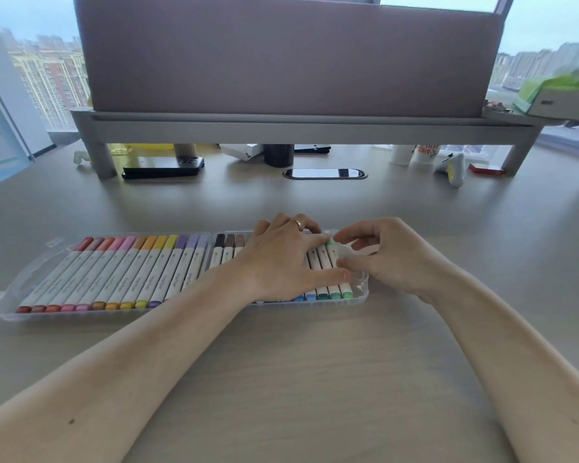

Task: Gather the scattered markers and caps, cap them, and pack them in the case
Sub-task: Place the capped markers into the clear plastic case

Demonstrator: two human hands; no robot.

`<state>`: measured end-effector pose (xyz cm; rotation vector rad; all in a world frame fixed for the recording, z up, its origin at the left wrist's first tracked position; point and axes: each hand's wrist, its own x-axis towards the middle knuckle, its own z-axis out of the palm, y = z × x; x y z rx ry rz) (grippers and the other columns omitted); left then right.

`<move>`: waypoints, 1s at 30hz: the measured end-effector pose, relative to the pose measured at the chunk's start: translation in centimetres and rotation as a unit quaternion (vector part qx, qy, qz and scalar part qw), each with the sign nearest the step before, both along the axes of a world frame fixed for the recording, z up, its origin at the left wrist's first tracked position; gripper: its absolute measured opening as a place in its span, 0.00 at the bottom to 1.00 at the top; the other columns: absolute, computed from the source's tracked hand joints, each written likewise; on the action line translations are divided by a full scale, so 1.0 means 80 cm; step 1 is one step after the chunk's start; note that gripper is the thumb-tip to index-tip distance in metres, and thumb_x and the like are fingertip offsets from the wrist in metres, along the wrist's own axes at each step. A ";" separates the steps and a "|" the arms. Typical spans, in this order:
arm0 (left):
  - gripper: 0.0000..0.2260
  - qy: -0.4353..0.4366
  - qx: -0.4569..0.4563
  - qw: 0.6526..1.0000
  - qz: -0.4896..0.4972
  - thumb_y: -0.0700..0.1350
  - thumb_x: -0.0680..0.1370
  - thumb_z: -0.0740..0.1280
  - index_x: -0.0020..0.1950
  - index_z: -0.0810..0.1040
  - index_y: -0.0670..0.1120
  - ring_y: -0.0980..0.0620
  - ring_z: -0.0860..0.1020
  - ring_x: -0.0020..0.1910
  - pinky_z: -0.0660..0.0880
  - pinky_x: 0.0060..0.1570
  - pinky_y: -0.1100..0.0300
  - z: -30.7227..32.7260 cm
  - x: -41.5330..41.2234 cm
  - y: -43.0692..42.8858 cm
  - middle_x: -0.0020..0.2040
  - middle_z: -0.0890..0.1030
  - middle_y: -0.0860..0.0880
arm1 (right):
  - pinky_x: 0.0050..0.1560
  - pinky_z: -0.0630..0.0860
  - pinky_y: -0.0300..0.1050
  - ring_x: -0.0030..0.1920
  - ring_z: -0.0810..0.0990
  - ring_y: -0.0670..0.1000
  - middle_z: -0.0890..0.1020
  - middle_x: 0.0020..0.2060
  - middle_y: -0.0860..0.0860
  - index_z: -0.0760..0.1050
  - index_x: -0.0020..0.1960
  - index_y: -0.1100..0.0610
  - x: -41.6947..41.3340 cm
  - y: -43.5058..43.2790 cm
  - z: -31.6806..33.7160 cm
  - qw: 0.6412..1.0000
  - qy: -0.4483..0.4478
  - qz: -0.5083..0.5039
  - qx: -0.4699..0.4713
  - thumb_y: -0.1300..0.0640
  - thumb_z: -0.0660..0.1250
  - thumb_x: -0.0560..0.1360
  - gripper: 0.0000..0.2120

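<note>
L hand point(281, 259) flat, pressing markers point(322, 259) (in case point(10, 300)) | R hand point(391, 259) pinches green marker point(346, 293)

An office, high up: a wide pale desk point(281, 362) backed by a fabric partition screen point(291, 61) on a grey riser shelf point(281, 127); a cable port point(325, 173) set in the desktop; a phone point(163, 167) and paper cups point(425, 155) beneath; windows point(51, 78) overlooking city tower blocks.

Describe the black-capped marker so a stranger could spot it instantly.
On the desk lies an open clear case of markers. The black-capped marker is leftmost in the right half, beside the middle divide. Its cap alone is black, between a lilac cap and a brown cap.
</note>
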<state>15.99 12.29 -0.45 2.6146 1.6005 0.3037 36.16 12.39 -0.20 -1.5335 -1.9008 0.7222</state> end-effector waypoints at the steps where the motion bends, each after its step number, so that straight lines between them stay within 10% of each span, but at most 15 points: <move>1: 0.37 -0.010 0.004 1.000 -0.004 0.75 0.75 0.56 0.78 0.69 0.56 0.52 0.67 0.68 0.63 0.69 0.50 0.000 0.000 -0.001 0.72 0.70 0.55 | 0.58 0.78 0.45 0.52 0.80 0.40 0.81 0.48 0.41 0.84 0.58 0.47 0.000 0.000 0.000 1.000 0.000 0.000 0.002 0.54 0.79 0.71 0.17; 14: 0.36 -0.099 -0.031 0.995 0.006 0.73 0.74 0.63 0.76 0.72 0.55 0.56 0.71 0.68 0.68 0.65 0.56 -0.005 -0.001 -0.004 0.71 0.73 0.57 | 0.44 0.71 0.37 0.44 0.78 0.40 0.80 0.41 0.38 0.85 0.50 0.47 -0.017 -0.001 -0.022 0.987 -0.038 -0.036 0.151 0.50 0.76 0.74 0.06; 19: 0.27 -0.202 -0.030 0.978 0.043 0.63 0.80 0.64 0.77 0.71 0.54 0.57 0.66 0.75 0.61 0.67 0.63 0.023 -0.035 -0.021 0.77 0.69 0.57 | 0.63 0.74 0.48 0.58 0.77 0.43 0.81 0.56 0.40 0.82 0.59 0.45 -0.016 -0.011 -0.019 0.984 -0.044 0.003 0.174 0.43 0.69 0.78 0.12; 24: 0.30 -0.054 -0.054 0.990 0.120 0.65 0.82 0.59 0.81 0.63 0.55 0.54 0.62 0.79 0.59 0.74 0.57 0.018 -0.102 -0.060 0.81 0.62 0.56 | 0.79 0.57 0.47 0.79 0.59 0.46 0.63 0.80 0.43 0.61 0.81 0.48 -0.051 -0.043 -0.006 0.952 -0.264 0.110 0.113 0.31 0.50 0.81 0.35; 30: 0.31 0.019 -0.086 0.984 0.154 0.68 0.82 0.49 0.84 0.47 0.61 0.54 0.46 0.83 0.43 0.79 0.54 0.005 -0.120 -0.087 0.84 0.46 0.59 | 0.82 0.41 0.48 0.83 0.43 0.46 0.47 0.83 0.43 0.45 0.84 0.47 -0.073 -0.059 -0.012 0.926 -0.342 0.143 0.074 0.27 0.42 0.79 0.40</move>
